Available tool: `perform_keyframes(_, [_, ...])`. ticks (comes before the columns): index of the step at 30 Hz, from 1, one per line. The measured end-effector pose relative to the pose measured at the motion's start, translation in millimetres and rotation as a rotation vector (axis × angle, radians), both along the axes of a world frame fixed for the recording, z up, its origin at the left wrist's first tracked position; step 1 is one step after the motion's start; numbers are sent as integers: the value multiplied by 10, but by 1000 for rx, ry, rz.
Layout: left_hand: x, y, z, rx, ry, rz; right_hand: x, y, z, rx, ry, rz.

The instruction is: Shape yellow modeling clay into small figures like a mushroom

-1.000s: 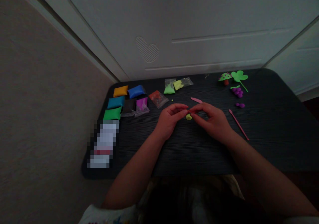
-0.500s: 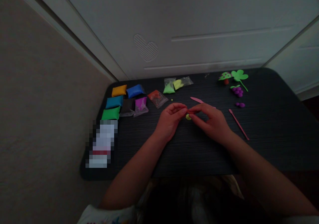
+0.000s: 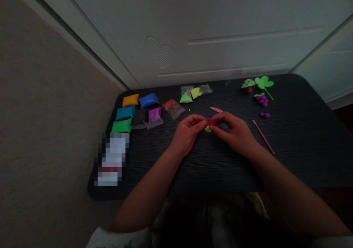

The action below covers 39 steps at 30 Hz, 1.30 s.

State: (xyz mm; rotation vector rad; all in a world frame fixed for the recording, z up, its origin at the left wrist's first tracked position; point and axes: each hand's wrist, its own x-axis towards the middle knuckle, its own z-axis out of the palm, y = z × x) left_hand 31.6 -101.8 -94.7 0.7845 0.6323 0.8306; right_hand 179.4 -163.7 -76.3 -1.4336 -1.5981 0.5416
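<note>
My left hand [image 3: 189,132] is closed in a pinch, its thumb and index fingertip meeting my right hand's fingertips over the middle of the table. My right hand [image 3: 233,132] is also pinching, thumb below and fingers above. Between the fingertips shows a small reddish piece of clay [image 3: 209,119], mostly hidden by the fingers. Just beneath it is a small yellow clay piece [image 3: 207,129]; whether it is held or lies on the table I cannot tell. A pink modelling knife [image 3: 216,109] lies beyond my right hand, which partly covers it. A thin pink modelling stick [image 3: 263,136] lies to the right.
On the dark table [image 3: 154,167], several clay packets [image 3: 149,101] sit at left, with an opened red packet [image 3: 173,109] nearer the middle. At back right are a clay mushroom [image 3: 249,84], a green clover [image 3: 264,82] and purple grapes [image 3: 261,100]. A blurred white item [image 3: 113,158] lies front left.
The right fingers have arched up slightly, and a small gap now shows between the fingertips of both hands. The whole view has shifted a little.
</note>
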Motion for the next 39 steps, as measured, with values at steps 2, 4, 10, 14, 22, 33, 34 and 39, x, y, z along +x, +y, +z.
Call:
perform_keyframes(2, [1, -2, -2, -4, 6, 1, 1, 2, 4, -11, 17, 6])
perform_keyframes(4, [1, -2, -8, -7, 9, 3, 3, 1, 7, -25, 22, 14])
perform_keyframes(10, [-7, 5, -16, -15, 14, 10, 11, -10, 7, -31, 12, 29])
perform_keyframes(14, [-10, 3, 0, -15, 13, 2, 21, -12, 6, -21, 6, 23])
perform_keyframes(22, [-16, -10, 8, 12, 1, -34, 19, -6, 5, -11, 21, -5])
perform_keyframes(33, [-9, -18, -5, 51, 27, -31, 17, 2, -23, 8, 38, -43])
perform_keyframes(34, [-10, -16, -11, 58, 31, -32, 19, 2, -25, 4, 33, -39])
perform_keyframes(39, [-19, -7, -43, 111, 57, -25, 20, 0, -15, -19, -22, -27])
